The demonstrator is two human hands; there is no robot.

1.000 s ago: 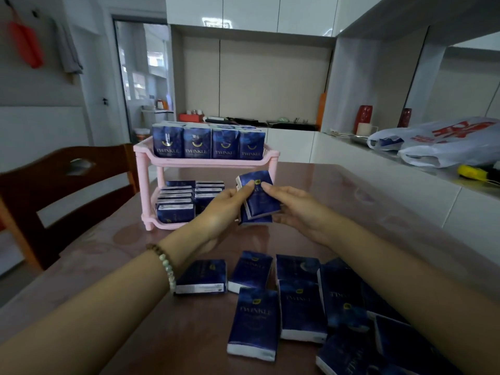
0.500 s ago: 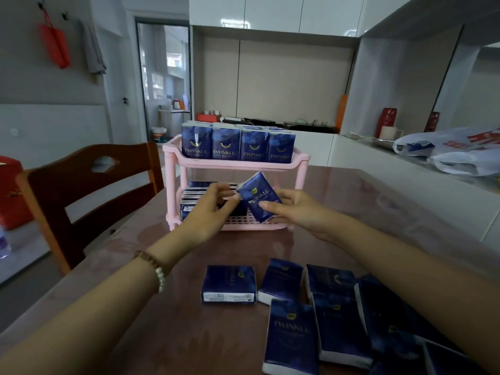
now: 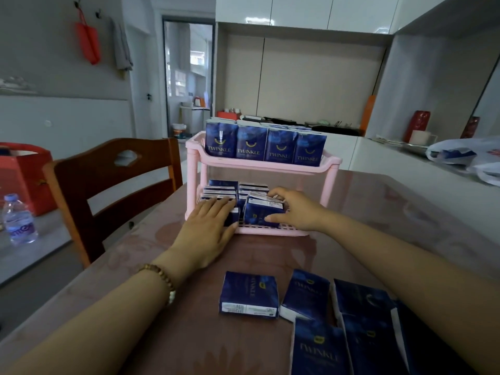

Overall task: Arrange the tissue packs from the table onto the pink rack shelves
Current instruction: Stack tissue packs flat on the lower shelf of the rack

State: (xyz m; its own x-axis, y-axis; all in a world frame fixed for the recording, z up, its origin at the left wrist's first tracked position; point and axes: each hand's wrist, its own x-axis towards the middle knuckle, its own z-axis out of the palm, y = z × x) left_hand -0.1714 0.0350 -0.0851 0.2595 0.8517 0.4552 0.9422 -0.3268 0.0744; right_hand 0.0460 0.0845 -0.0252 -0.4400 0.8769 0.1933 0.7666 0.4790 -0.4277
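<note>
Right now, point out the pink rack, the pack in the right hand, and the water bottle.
Pink rack (image 3: pixel 331 165): head view, top shelf's front rim.
Pack (image 3: pixel 261 215): head view, its blue front face.
Water bottle (image 3: pixel 19 220): head view, its clear body.

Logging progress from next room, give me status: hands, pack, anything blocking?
Left hand flat against lower-shelf packs. Right hand gripping tissue pack upright on pink rack lower shelf. More packs wait on table. Nothing blocking.

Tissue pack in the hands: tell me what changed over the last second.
The tissue pack, held in the air before the pink rack, has gone forward and down onto the lower shelf, upright beside the stacked packs. The right hand still grips it; the left hand let go and now lies flat against the stack. The top-shelf row and the packs on the table stayed put.
</note>
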